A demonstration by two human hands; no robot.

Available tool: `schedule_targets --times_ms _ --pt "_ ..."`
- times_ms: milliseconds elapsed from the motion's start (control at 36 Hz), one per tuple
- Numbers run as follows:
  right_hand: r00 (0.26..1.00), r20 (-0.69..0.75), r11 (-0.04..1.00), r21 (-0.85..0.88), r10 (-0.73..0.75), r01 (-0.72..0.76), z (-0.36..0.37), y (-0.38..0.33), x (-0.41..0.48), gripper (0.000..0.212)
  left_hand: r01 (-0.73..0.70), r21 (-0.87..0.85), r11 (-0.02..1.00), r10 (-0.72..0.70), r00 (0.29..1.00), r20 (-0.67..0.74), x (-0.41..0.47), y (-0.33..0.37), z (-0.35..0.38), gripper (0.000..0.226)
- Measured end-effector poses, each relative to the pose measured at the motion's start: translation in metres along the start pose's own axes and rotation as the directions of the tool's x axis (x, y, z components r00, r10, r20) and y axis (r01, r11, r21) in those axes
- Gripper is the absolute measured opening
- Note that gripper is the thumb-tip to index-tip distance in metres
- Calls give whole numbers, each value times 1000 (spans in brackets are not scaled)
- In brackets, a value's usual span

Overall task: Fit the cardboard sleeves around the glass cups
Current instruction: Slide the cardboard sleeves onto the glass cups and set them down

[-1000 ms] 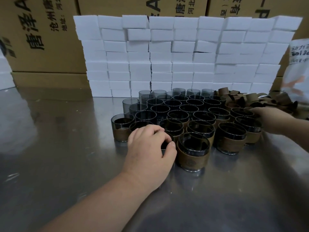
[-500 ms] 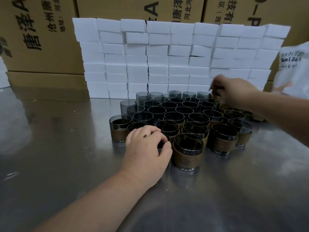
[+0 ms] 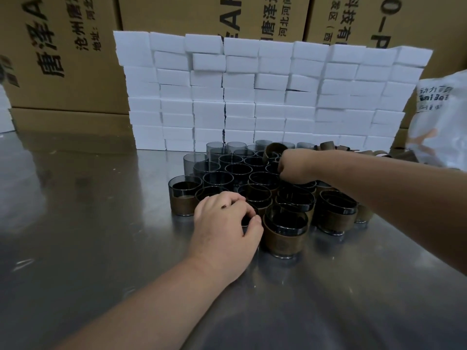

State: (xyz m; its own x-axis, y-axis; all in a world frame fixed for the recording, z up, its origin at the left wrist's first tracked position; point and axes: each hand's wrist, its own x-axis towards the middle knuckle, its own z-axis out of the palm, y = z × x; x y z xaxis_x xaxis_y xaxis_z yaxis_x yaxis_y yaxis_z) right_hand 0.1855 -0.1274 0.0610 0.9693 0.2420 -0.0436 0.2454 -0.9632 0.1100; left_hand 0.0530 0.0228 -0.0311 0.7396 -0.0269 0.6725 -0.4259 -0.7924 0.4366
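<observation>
On the steel desk [image 3: 101,248], in front of a wall of white foam blocks [image 3: 252,97], the glass cups [image 3: 238,170] are standing packed in a cluster, the nearest ones wearing brown bands. The left hand [image 3: 225,228] is curling its fingers over a front cup [image 3: 246,221], gripping its rim. The right hand [image 3: 294,165] is pinching a cardboard sleeve [image 3: 273,150] above the middle cups. Loose sleeves [image 3: 331,145] are lying at the back right.

Cannot see most of the glass cup [image 3: 247,221] under the left hand [image 3: 227,223]. Cannot make out where the right hand [image 3: 295,167] meets the cardboard sleeve [image 3: 274,150]. Loses the sleeve pile [image 3: 336,147] at 2 o'clock behind the forearm, and the white bag [image 3: 443,125] at 3 o'clock past the edge.
</observation>
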Motion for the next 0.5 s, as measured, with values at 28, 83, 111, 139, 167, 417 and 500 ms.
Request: schedule_targets --times_ms 28,83,111,139,167,417,500 --pt "1000 10 1000 -4 -1 1 1 -1 1 21 3 0 1000 -3 1000 -3 0 0 0 29" --pt "1000 19 1000 -8 -5 5 3 -2 3 21 9 -1 1000 -9 1000 -6 0 0 1 29" --pt "1000 19 1000 -13 -8 9 3 -2 4 21 10 0 1000 -10 1000 -7 0 0 1 30" --pt "1000 20 1000 -21 -12 13 3 -3 5 21 11 1 1000 -11 1000 -8 0 0 1 30" --pt "1000 20 999 -30 -16 16 4 -3 6 22 11 2 1000 -11 1000 -11 0 -1 1 30" --pt "999 -47 989 -146 -28 21 3 -3 13 27 -3 -18 1000 3 1000 -17 0 -2 2 30" --pt "995 -87 986 -163 -43 28 6 -2 15 19 -7 -14 1000 7 1000 -3 0 -3 2 21"
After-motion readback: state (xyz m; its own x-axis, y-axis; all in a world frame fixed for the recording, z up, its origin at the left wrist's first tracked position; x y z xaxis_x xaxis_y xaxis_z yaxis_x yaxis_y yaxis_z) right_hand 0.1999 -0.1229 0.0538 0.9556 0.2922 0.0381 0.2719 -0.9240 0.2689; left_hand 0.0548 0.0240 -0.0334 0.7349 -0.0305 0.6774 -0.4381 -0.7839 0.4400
